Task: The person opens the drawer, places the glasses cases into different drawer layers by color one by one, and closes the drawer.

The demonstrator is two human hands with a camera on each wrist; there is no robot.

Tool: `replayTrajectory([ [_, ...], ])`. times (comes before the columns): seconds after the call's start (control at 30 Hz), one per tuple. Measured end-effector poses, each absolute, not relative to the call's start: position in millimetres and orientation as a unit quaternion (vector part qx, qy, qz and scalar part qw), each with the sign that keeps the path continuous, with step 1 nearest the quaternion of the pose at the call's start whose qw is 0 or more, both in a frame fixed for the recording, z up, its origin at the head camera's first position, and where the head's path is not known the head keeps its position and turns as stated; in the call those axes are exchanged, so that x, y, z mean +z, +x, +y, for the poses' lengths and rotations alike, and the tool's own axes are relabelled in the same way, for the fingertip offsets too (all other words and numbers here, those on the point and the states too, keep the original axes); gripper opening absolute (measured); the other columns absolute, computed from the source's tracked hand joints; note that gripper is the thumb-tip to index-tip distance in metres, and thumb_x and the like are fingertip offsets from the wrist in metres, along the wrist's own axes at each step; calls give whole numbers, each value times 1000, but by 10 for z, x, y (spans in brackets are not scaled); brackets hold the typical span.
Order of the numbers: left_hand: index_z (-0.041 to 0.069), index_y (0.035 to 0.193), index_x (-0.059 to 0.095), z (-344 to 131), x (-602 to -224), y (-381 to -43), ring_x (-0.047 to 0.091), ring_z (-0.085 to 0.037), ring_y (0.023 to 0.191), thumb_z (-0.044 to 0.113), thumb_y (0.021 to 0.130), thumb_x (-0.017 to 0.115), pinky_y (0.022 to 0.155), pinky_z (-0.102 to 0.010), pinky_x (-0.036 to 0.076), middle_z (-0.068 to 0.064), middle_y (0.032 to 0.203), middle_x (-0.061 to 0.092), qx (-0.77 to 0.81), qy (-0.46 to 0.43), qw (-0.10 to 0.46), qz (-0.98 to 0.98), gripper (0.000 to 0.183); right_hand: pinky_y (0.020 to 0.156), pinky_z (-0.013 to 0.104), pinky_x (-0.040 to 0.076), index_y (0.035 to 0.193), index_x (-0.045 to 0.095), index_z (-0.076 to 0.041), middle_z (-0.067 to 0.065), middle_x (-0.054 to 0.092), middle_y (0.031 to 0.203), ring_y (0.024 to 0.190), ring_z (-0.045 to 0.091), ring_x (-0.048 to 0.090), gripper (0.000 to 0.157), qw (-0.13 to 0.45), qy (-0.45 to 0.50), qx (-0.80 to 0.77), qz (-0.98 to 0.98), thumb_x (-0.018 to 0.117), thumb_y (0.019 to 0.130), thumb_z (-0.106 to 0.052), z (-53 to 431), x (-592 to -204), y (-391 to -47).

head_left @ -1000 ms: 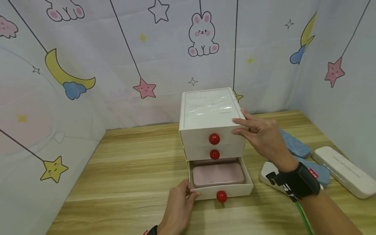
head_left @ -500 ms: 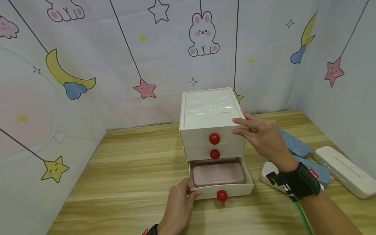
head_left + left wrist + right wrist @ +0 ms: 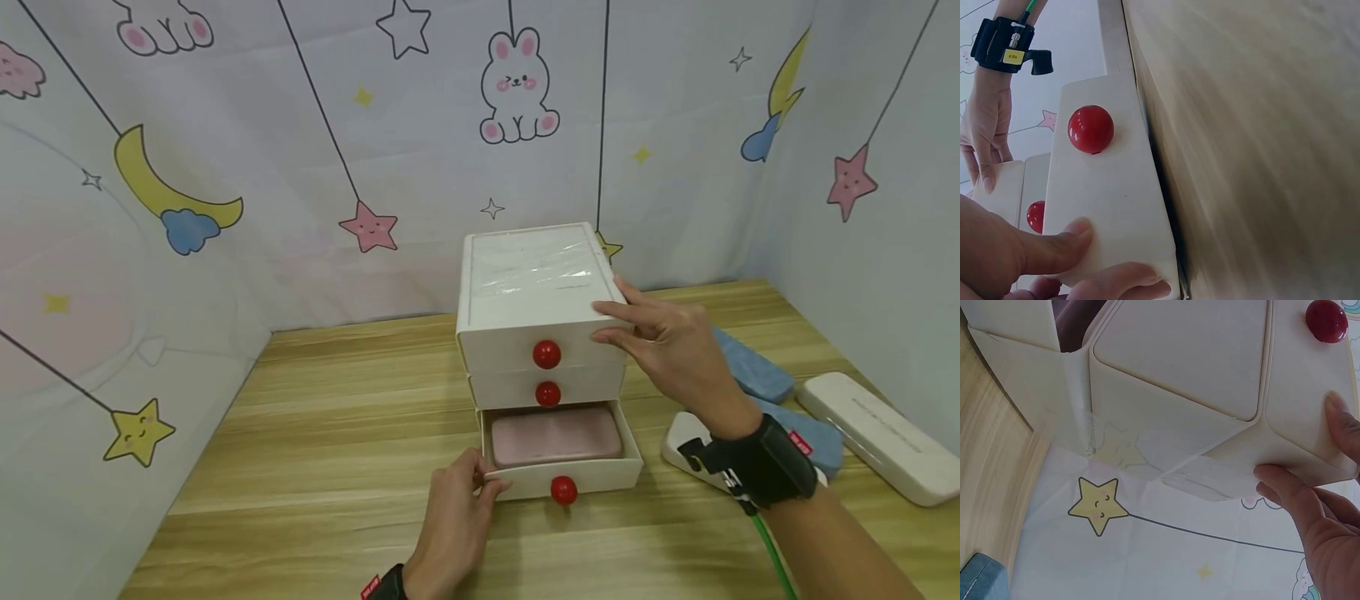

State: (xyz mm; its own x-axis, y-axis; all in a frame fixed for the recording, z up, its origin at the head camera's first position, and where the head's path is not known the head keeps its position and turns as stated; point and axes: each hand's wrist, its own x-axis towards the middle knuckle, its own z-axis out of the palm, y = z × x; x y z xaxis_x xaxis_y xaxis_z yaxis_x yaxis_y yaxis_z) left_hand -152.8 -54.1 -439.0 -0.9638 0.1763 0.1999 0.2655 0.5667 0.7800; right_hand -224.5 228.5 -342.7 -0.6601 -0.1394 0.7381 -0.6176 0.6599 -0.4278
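A white mini chest of drawers [image 3: 536, 279] with red ball knobs stands on the wooden table. Its bottom drawer [image 3: 607, 477] is partly out, and a pink case [image 3: 555, 437] lies inside. My left hand [image 3: 456, 517] pinches the left front corner of that drawer; in the left wrist view the thumb [image 3: 1069, 245] lies on its front, beside the red knob [image 3: 1090, 129]. Higher up, my right hand [image 3: 675, 354] grips the chest's upper right front corner, thumb on the front and fingers over the top and side. The two upper drawers are closed.
Right of the chest lie a long white case [image 3: 877, 437], two blue cases [image 3: 753, 367] and another white case [image 3: 678, 435] partly hidden by the right wrist. A green cable [image 3: 776, 554] runs from that wrist. Printed cloth [image 3: 420, 125] stands behind.
The bottom drawer has slid slightly inward, with the left hand still on its corner and the pink case moving along. The right hand has stayed on the chest.
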Motion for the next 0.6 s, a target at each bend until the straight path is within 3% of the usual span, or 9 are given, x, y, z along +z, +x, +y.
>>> replayTrajectory([
  [0.03, 10, 80, 61, -540, -4392, -1533, 74, -21, 100, 10, 86, 78, 78, -31, 59, -2, 87, 76, -450, -125, 49, -883, 18, 41, 18, 22, 114, 78, -8, 23, 62, 133, 42, 0, 32, 39, 346, 225, 346, -843, 87, 76, -10, 2284, -3428, -2245],
  [0.1, 10, 80, 61, -537, -4398, -1544, 74, -23, 100, 9, 87, 78, 79, -33, 60, -3, 87, 76, -453, -125, 50, -881, 18, 40, 18, 22, 114, 78, -8, 23, 62, 133, 44, -1, 28, 39, 346, 225, 347, -842, 87, 76, -10, 2284, -3430, -2244],
  [0.33, 9, 80, 61, -517, -4417, -1605, 76, -25, 97, 7, 86, 78, 80, -33, 61, -2, 83, 75, -455, -124, 68, -879, 18, 40, 17, 22, 114, 78, -6, 23, 61, 134, 47, 3, 53, 40, 346, 227, 354, -838, 87, 75, -8, 2282, -3430, -2242],
  [0.47, 8, 80, 61, -506, -4422, -1644, 76, -26, 98, 5, 86, 78, 79, -32, 61, -5, 84, 75, -458, -127, 75, -877, 18, 41, 17, 22, 114, 78, -7, 23, 61, 134, 45, 4, 49, 40, 347, 225, 352, -839, 87, 75, -9, 2286, -3429, -2244],
  [0.6, 7, 80, 61, -499, -4435, -1667, 76, -28, 97, 3, 85, 78, 80, -33, 61, -7, 86, 75, -462, -128, 83, -874, 19, 40, 17, 23, 114, 78, -7, 23, 61, 134, 54, 8, 63, 40, 344, 225, 354, -840, 88, 75, -9, 2288, -3431, -2241],
])
